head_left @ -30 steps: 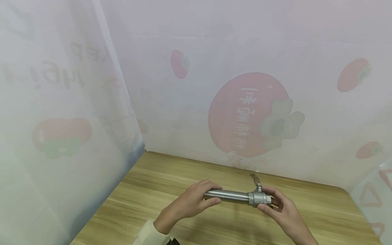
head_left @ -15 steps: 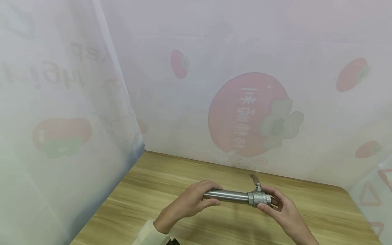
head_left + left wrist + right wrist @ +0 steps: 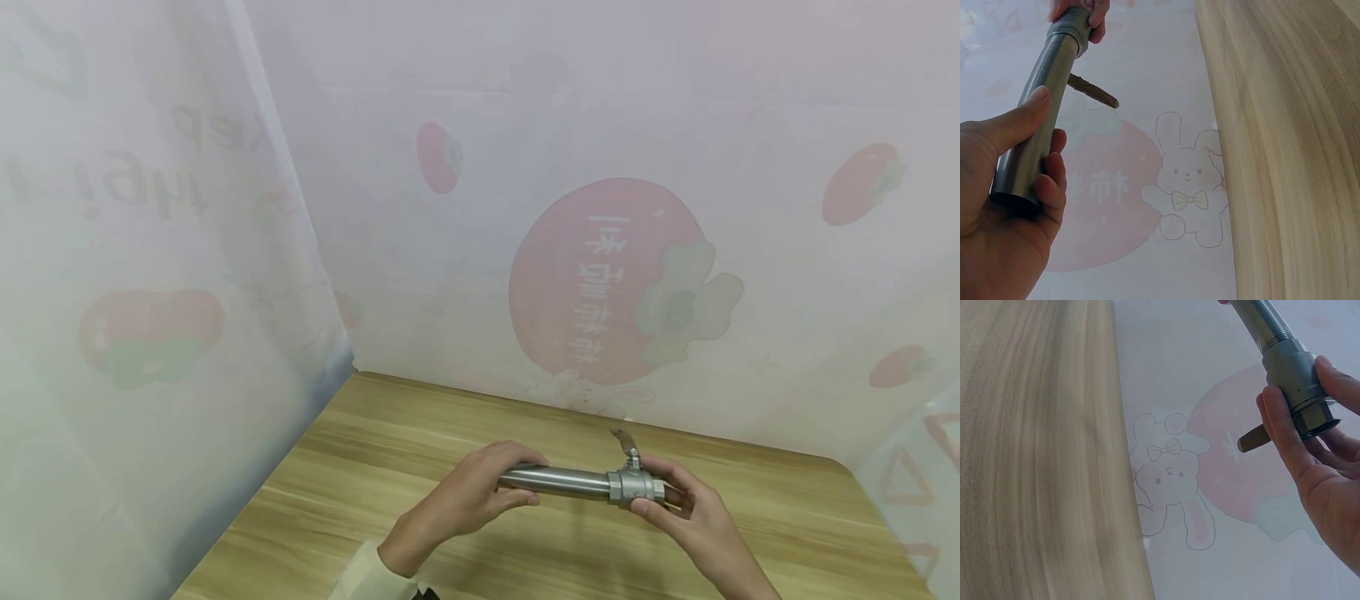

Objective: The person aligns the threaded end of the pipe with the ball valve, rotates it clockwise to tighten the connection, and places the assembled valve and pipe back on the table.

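A steel pipe (image 3: 562, 481) runs sideways above the table, with a metal ball valve (image 3: 634, 486) joined to its right end. My left hand (image 3: 468, 492) grips the pipe near its left end, thumb along the near side and fingers curled round it. My right hand (image 3: 701, 521) holds the valve body between thumb and fingers. The valve's brownish lever handle (image 3: 624, 440) sticks up and away from me. In the right wrist view a few threads (image 3: 1275, 339) show on the pipe where it enters the valve. The left wrist view shows the pipe's open end (image 3: 1016, 203).
The wood-grain table (image 3: 420, 417) lies beneath both hands. A pale curtain (image 3: 420, 292) printed with red persimmons stands along its back edge, and another curtain (image 3: 172, 433) borders the left side.
Almost nothing differs. Both hands keep their hold on the pipe and valve at the same spot, and no turning of the valve shows.
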Available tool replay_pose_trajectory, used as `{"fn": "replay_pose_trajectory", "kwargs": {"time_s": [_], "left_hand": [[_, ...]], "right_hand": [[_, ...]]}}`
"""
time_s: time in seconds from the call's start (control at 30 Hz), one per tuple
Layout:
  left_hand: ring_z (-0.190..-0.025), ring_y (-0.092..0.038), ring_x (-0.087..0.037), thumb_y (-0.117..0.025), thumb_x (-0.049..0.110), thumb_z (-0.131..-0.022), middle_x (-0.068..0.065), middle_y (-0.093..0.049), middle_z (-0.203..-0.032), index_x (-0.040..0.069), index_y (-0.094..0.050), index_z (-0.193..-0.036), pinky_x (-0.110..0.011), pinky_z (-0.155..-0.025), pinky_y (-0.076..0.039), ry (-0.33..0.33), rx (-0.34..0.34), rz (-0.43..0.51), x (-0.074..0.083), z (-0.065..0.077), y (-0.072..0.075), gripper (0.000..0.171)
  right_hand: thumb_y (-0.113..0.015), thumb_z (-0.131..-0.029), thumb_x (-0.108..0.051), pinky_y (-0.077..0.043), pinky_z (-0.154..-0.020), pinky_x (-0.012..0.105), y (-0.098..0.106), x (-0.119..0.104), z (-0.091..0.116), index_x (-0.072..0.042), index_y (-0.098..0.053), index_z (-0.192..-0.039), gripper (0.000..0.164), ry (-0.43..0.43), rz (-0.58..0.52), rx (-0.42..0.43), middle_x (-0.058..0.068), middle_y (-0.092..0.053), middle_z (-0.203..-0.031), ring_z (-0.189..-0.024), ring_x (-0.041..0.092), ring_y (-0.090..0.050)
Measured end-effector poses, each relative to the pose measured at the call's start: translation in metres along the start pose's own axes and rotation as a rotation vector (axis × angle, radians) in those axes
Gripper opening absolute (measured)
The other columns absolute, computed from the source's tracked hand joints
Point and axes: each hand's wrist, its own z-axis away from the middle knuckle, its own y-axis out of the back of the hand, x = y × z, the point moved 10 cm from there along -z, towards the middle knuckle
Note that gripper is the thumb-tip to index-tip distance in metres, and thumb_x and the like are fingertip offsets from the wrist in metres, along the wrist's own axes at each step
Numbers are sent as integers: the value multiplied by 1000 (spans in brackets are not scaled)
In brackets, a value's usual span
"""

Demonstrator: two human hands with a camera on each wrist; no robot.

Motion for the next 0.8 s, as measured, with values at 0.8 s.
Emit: {"fn": "replay_pose_trajectory", "kwargs": {"time_s": [0.8], "left_hand": [[-101,-65,-3,-74,36,-106,1,-74,-130,16,-67,-144,-23,-88,-56,49,-54,38,-6,-2,-7,44]], "right_hand": [[-71,-106,-8,-62,-90,29,2,-1,1,0,-51,-156,55,4,-3,-1,30,-53,-155,-114,4,-72]]}}
